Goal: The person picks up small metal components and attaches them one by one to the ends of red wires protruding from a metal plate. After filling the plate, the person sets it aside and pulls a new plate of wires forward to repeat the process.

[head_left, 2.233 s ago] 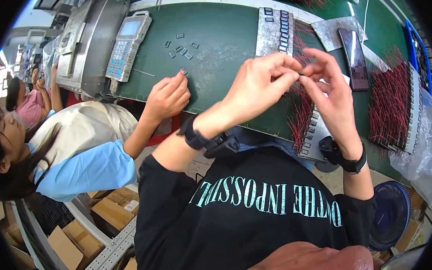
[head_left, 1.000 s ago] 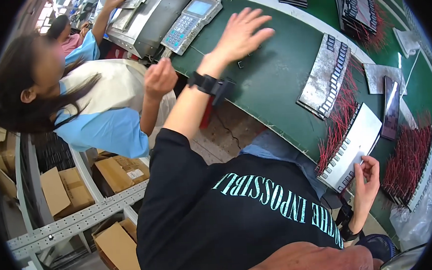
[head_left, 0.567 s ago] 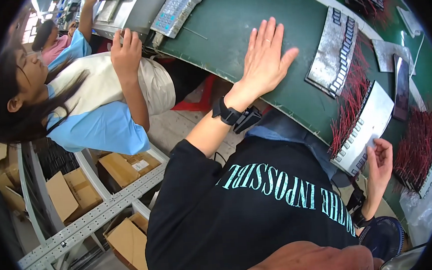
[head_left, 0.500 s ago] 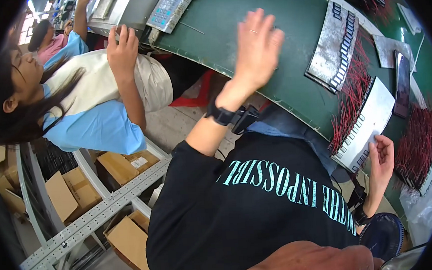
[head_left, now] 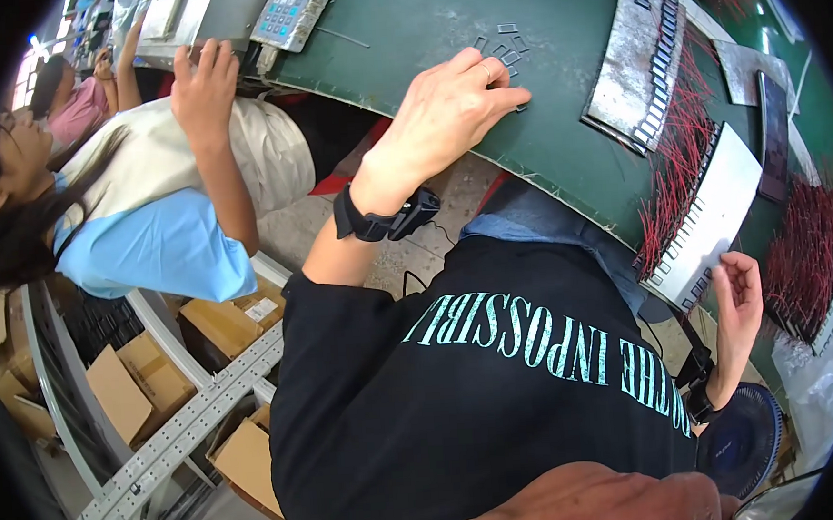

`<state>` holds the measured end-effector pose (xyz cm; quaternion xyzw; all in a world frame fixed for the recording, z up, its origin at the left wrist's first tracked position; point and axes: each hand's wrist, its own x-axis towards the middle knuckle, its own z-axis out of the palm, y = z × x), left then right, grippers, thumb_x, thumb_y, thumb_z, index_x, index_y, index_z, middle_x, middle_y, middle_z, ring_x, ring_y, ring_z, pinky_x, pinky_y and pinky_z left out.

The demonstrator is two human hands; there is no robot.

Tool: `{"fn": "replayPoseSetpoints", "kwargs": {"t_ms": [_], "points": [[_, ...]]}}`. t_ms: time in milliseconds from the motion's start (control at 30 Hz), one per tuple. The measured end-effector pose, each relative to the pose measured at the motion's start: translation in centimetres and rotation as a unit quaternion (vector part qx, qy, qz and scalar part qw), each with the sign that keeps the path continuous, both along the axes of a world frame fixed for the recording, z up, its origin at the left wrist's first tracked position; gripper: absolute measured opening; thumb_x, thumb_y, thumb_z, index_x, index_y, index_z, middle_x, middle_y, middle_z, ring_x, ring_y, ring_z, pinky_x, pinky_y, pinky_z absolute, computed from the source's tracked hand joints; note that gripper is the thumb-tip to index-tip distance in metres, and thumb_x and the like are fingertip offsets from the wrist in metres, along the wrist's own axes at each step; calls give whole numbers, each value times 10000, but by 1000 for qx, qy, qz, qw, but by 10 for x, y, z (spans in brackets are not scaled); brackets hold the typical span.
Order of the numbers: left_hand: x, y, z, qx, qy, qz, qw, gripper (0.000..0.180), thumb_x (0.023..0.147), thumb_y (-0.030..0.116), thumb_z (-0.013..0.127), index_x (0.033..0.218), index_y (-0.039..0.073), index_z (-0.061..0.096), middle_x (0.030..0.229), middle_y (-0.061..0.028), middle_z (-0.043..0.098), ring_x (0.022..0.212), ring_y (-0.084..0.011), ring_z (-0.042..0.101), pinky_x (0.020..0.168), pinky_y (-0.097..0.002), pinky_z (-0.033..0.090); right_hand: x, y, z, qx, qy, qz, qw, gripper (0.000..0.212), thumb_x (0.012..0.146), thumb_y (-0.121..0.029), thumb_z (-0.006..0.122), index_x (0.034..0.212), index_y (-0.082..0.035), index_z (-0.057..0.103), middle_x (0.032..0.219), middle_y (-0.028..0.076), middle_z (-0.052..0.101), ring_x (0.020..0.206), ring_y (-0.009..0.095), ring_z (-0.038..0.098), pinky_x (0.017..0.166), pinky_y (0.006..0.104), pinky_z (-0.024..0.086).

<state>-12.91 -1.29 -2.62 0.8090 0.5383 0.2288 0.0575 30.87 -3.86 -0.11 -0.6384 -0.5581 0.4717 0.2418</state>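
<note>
Near the upper middle of the frame, the left hand bends its fingers over small dark-rimmed rectangles scattered on the green desk; the hand hides its fingertips, so I cannot tell whether they grasp one. At right, the right hand is loosely curled at the lower right edge of a white plate, with its thumb and forefinger close together; whether they pinch anything cannot be told. More rectangles line that plate's left edge, beside a mass of red wires, and another row lies on a grey metal plate in the upper right. With pieces this small and flat, the likeliest trouble is a fumbled pinch, or two taken together because they lie so near one another. A knock from the right hand could shift the white plate and disturb its row, and the wires could snag on a passing finger or sleeve.
</note>
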Motion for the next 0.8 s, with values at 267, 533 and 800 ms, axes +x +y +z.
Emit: {"fn": "replayPoseSetpoints", "kwargs": {"t_ms": [267, 533, 800], "points": [[30, 25, -8, -40, 106, -100, 989, 121, 770, 49, 595, 871, 40, 529, 898, -108, 560, 891, -304, 563, 751, -395, 512, 3, 16, -15, 6, -9, 52, 999, 131, 938, -2, 664, 1061, -4, 620, 956, -14, 607, 882, 61, 567, 818, 211, 463], [72, 28, -5, -88, -28, -26, 995, 188, 865, 24, 665, 1051, -1, 680, 917, -113, 662, 833, -242, 651, 722, -337, 540, 5, 20, -14, 64, -98, 37, 992, 168, 931, -13, 676, 1092, 11, 636, 957, 6, 662, 898, 69, 610, 823, 225, 503], [133, 39, -5, -363, -596, 17, 716, 156, 978, 98, 655, 1044, -44, 650, 918, -137, 732, 799, -160, 715, 722, -273, 597, 5, 7, -6, 63, -48, -28, 996, 167, 960, -7, 640, 1126, 17, 637, 972, 24, 663, 903, 82, 623, 829, 212, 497]]}}
